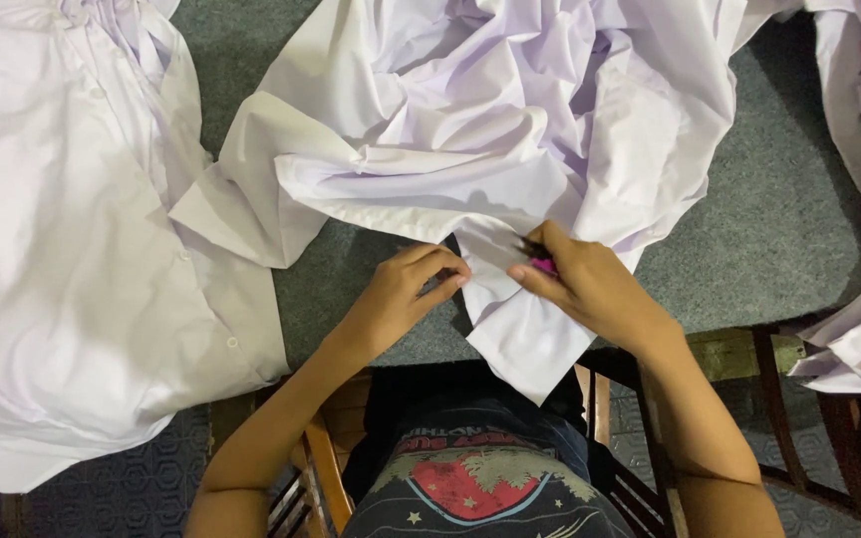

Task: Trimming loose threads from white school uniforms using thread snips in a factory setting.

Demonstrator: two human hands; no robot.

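At frame centre, the left hand (406, 294) pinches the white shirt (470, 149) edge taut while the right hand (585, 284) grips a small pink tool (543, 265) against it; the bulk rests on the grey table (749, 249).

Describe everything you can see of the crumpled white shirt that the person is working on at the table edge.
The crumpled pale white cotton-looking shirt lies heaped on the grey felt-like table covering, deeply creased. One flat end hangs over the table edge toward the person's lap. The left hand pinches this part on one side; the right hand, holding a small pink and black tool, presses it from the other.
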